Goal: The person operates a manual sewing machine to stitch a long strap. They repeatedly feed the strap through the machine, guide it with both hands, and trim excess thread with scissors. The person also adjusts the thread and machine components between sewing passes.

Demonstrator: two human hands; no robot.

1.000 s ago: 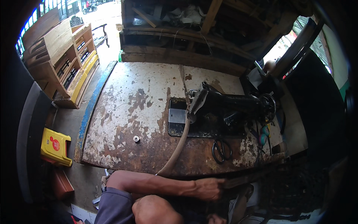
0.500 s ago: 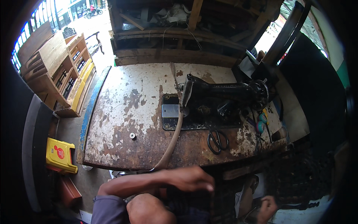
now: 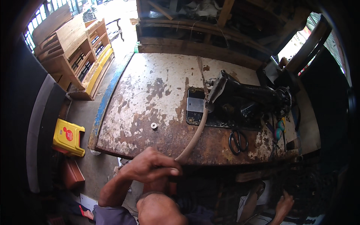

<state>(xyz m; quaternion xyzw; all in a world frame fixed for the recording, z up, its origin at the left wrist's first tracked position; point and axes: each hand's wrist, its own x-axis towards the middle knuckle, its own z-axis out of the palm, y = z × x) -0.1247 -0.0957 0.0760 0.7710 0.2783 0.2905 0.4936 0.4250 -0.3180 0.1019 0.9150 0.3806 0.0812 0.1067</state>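
A black sewing machine (image 3: 243, 93) stands on a worn wooden table (image 3: 131, 120). A long brown strip (image 3: 195, 138) runs past its needle end and down to the table's front edge. Beside the strip's lower end is my left hand (image 3: 152, 165), its fingers curled and thumb tip near the forefinger. What it pinches, if anything, I cannot make out. My right hand (image 3: 285, 205) is low at the right, below the table, its fingers partly bent against a dark background. Black-handled scissors (image 3: 238, 142) lie before the machine. A small metal bobbin (image 3: 154, 126) rests left of the strip.
Small turquoise round items (image 3: 278, 131) lie at the table's right end. A wooden shelf unit (image 3: 80, 52) and a yellow plastic stool (image 3: 68, 137) stand on the floor at the left. Behind the table is a dark wooden cabinet (image 3: 198, 47).
The view has turned, shifting the table and machine rightward in the picture. My left hand has swung left and up, from right of the strip to beside its lower end. My right hand stays low.
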